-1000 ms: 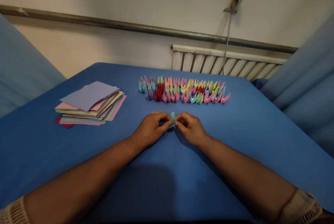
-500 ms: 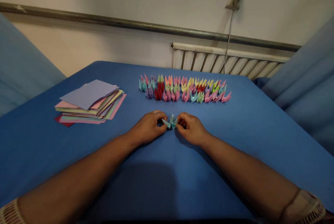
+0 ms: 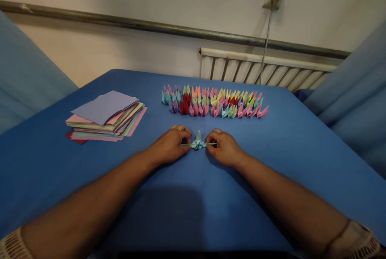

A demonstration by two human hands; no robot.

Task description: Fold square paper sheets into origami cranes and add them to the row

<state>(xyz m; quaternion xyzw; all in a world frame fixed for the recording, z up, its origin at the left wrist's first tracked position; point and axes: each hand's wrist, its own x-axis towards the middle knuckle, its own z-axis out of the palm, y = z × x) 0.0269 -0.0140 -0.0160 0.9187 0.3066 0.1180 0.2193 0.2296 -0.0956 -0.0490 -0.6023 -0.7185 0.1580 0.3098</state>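
A light teal origami crane [image 3: 198, 144] is between my hands, low over the blue-covered table. One point of it stands up at the back, and its two side flaps lie spread out almost level. My left hand [image 3: 172, 143] pinches the left flap between thumb and fingers. The right flap is pinched the same way by my right hand [image 3: 224, 147]. Part of each flap is hidden behind the fingers.
Beyond my hands, several colourful folded cranes [image 3: 215, 102] stand in rows. On the left lies an uneven stack of coloured paper sheets [image 3: 105, 108]. The blue table [image 3: 169, 218] ends near a wall with a metal rail [image 3: 157, 29] and a radiator [image 3: 265, 60]. Blue curtains [image 3: 24, 70] hang at both sides.
My hands have moved slightly apart. The crane's side flaps, raised at a slant before, are now drawn down and outward to nearly level.
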